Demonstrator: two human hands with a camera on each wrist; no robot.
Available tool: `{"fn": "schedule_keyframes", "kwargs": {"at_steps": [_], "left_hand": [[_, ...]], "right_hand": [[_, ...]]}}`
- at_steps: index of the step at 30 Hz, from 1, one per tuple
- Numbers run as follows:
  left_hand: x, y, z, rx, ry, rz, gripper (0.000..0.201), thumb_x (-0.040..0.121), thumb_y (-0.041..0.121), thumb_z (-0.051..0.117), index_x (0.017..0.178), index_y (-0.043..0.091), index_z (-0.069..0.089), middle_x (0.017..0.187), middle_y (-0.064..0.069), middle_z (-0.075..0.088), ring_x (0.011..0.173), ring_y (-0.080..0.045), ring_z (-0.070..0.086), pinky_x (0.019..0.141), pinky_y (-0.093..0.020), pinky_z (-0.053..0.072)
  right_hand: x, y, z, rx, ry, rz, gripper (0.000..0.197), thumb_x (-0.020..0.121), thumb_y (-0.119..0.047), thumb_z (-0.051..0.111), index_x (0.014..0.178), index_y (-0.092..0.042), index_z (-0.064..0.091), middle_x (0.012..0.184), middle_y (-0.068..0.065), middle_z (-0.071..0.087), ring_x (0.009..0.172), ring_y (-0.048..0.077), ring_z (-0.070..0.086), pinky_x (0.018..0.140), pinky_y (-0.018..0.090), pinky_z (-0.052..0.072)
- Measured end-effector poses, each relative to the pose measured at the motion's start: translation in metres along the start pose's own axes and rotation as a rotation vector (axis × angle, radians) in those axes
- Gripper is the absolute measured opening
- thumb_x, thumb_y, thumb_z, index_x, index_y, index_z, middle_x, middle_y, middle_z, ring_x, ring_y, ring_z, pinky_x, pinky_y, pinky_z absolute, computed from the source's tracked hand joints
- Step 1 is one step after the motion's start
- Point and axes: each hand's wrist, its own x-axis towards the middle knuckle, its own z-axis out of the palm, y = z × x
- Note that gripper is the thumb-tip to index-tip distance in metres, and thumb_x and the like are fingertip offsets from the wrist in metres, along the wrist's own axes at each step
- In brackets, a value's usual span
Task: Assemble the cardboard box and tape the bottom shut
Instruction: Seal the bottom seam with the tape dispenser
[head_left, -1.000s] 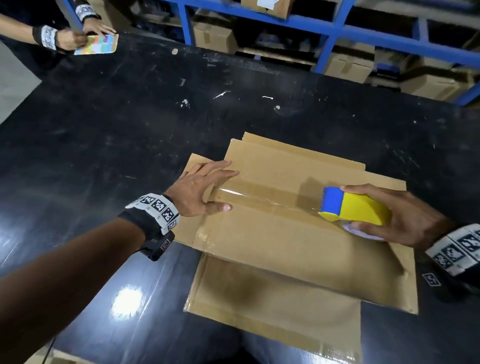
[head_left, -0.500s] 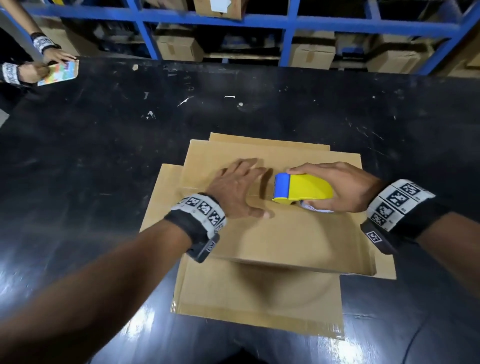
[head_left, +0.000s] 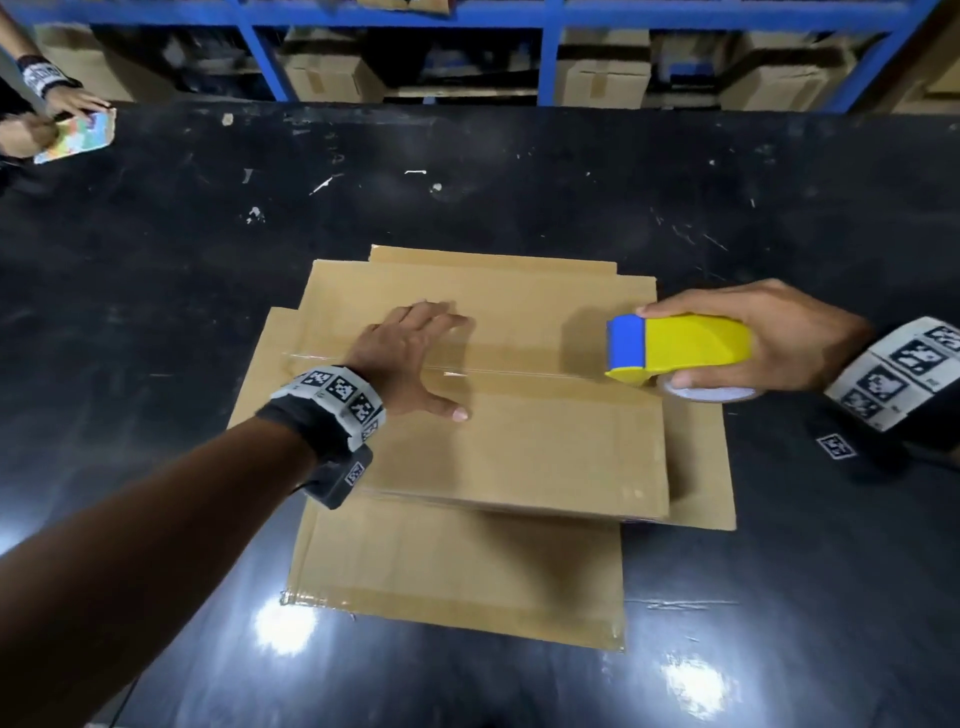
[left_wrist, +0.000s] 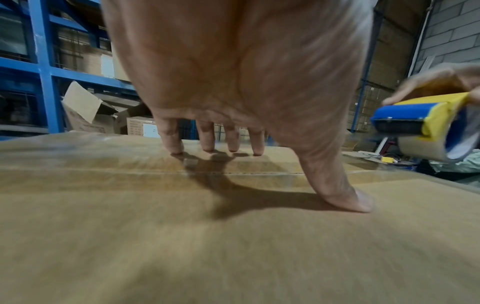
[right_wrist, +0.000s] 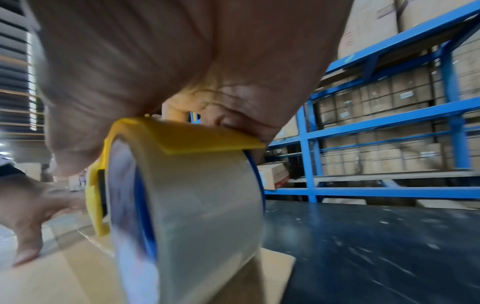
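A brown cardboard box (head_left: 519, 447) stands bottom-up on the black table (head_left: 156, 270), its lower flaps spread flat around it. Clear tape (head_left: 519, 375) runs along the centre seam. My left hand (head_left: 410, 358) presses flat on the box, fingers spread across the seam (left_wrist: 233, 173), thumb (left_wrist: 345, 197) on the near flap. My right hand (head_left: 737, 338) grips a yellow and blue tape dispenser (head_left: 675, 348) at the box's right edge, with the tape roll (right_wrist: 187, 205) under it, as the right wrist view shows.
Another person's hands hold a colourful card (head_left: 78, 137) at the table's far left corner. Blue shelving (head_left: 545, 57) stacked with cardboard boxes runs behind the table. White flecks dot the tabletop. A small marker tag (head_left: 835, 446) lies on the table right of the box.
My right hand has pulled the dispenser rightwards along the seam to the box's right edge, laying tape. My left hand stays pressed on the box near its left end.
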Motion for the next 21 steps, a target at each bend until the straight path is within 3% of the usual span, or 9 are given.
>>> {"fn": "schedule_keyframes", "kwargs": {"at_steps": [2,7,11,14,18,21], "left_hand": [[0.001,0.002,0.0,-0.002,0.016,-0.002,0.115,0.054,0.074,0.085,0.152,0.049,0.029,0.167,0.013,0.026,0.145,-0.023,0.038,0.111,-0.053,0.044],[0.003,0.006,-0.003,-0.011,-0.011,-0.019,0.12,0.052,0.069,0.089,0.153,0.05,0.028,0.166,0.012,0.027,0.145,-0.025,0.036,0.113,-0.054,0.043],[0.003,0.006,-0.004,-0.04,-0.02,-0.033,0.119,0.052,0.065,0.092,0.152,0.055,0.027,0.166,0.013,0.026,0.146,-0.024,0.033,0.114,-0.052,0.041],[0.004,0.006,-0.004,-0.059,-0.036,-0.032,0.119,0.051,0.065,0.092,0.144,0.065,0.018,0.167,0.012,0.024,0.147,-0.025,0.031,0.114,-0.054,0.042],[0.006,0.005,-0.002,-0.124,-0.079,-0.023,0.12,0.054,0.059,0.095,0.146,0.061,0.017,0.17,0.007,0.017,0.154,-0.028,0.026,0.12,-0.053,0.037],[0.005,0.023,0.005,-0.103,-0.068,0.022,0.121,0.062,0.049,0.092,0.155,0.053,0.014,0.175,0.003,0.002,0.161,-0.031,0.011,0.128,-0.053,0.021]], "right_hand": [[-0.025,0.018,-0.011,0.022,0.002,0.032,0.069,0.071,-0.062,0.082,0.135,-0.048,0.058,0.119,-0.026,0.07,0.105,-0.003,0.067,0.091,0.026,0.051],[-0.058,0.053,-0.025,-0.019,-0.02,0.066,0.072,0.072,-0.059,0.078,0.14,-0.048,0.055,0.129,-0.027,0.066,0.112,0.002,0.067,0.097,0.019,0.046],[-0.056,0.068,-0.016,-0.112,-0.061,0.039,0.073,0.076,-0.064,0.074,0.143,-0.05,0.048,0.131,-0.02,0.066,0.111,0.009,0.067,0.098,0.034,0.052],[-0.047,0.078,-0.004,-0.181,-0.086,0.019,0.073,0.077,-0.069,0.068,0.144,-0.051,0.045,0.126,-0.015,0.068,0.104,0.016,0.069,0.091,0.037,0.055],[-0.037,0.086,0.011,-0.198,-0.126,0.025,0.071,0.075,-0.075,0.058,0.141,-0.053,0.044,0.116,-0.013,0.067,0.099,0.018,0.066,0.085,0.035,0.053],[-0.029,0.087,0.019,-0.214,-0.131,0.03,0.073,0.073,-0.078,0.057,0.141,-0.053,0.044,0.12,-0.01,0.069,0.102,0.019,0.066,0.086,0.038,0.054]]}}
